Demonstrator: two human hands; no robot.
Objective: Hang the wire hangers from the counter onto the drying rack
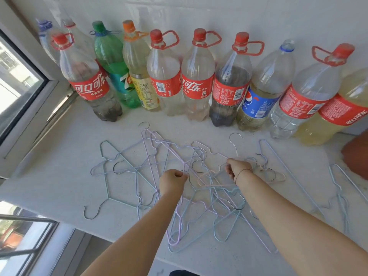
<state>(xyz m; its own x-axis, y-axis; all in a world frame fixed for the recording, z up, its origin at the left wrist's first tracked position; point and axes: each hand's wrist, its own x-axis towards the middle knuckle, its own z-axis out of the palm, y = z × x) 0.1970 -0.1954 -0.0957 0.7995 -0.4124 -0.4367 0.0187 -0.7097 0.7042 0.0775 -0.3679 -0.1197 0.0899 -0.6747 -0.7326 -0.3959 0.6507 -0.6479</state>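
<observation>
White speckled stone counter (59, 176) fills most of your view, w/ a white tiled wall (258, 16) behind it and a grey-framed window (18, 82) at your left. Along the wall stands a row of large clear plastic soda bottles (197, 76), mostly red-labelled w/ red caps and carry loops. One green plastic bottle (111, 62) stands near the left end and a blue-labelled bottle (258, 96) towards the right. Some hold pale yellow or dark liquid.

In front of the row, mid-counter, lies a tangled pile of thin pastel-coated wire hangers (211, 185) in blue, lilac and pink, flat and overlapping. A few more light blue wire hangers (338, 194) lie apart at the right. A brown terracotta pot (356, 154) shows at the right edge, partly cut off.

Both your forearms reach over the pile. Your L hand (173, 181) has its fingers curled, pinching a lilac wire at the pile's centre. Your R hand (237, 169) is curled down onto wires near the pile's far side; which hanger it grips you can't tell. A thin dark bracelet (244, 172) sits on the R wrist.
</observation>
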